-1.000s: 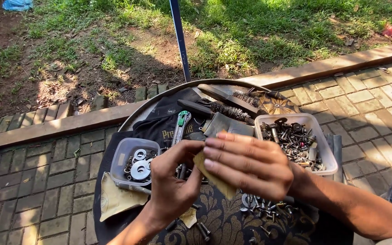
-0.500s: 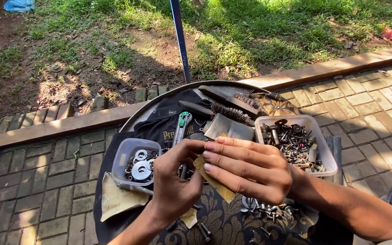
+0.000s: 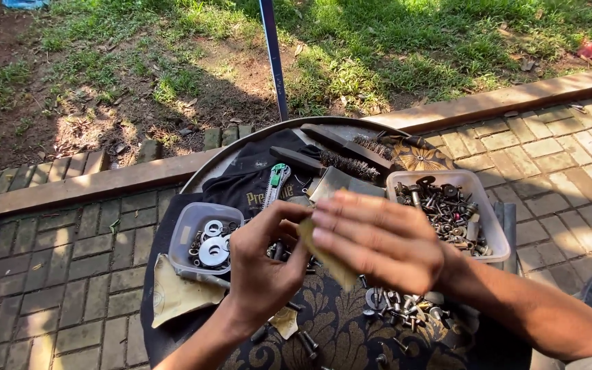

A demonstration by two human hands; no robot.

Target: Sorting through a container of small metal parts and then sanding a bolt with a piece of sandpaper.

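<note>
Mid-rub, I'd say: the left hand [image 3: 262, 264] pinches a small part, hidden in its grip, while the right hand [image 3: 378, 240] presses sandpaper [image 3: 323, 257] against it. Loose bolts [image 3: 399, 305] at 5 o'clock and a full tub [image 3: 484, 219] at 2 o'clock look untouched.

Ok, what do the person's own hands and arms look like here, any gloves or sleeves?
Both are bare. The left hand and right hand wear no gloves, and no rings or watch show. Both forearms are uncovered; only a pale edge of cloth, perhaps a sleeve, shows at the lower right corner. The right hand's fingers look motion-blurred.
</note>
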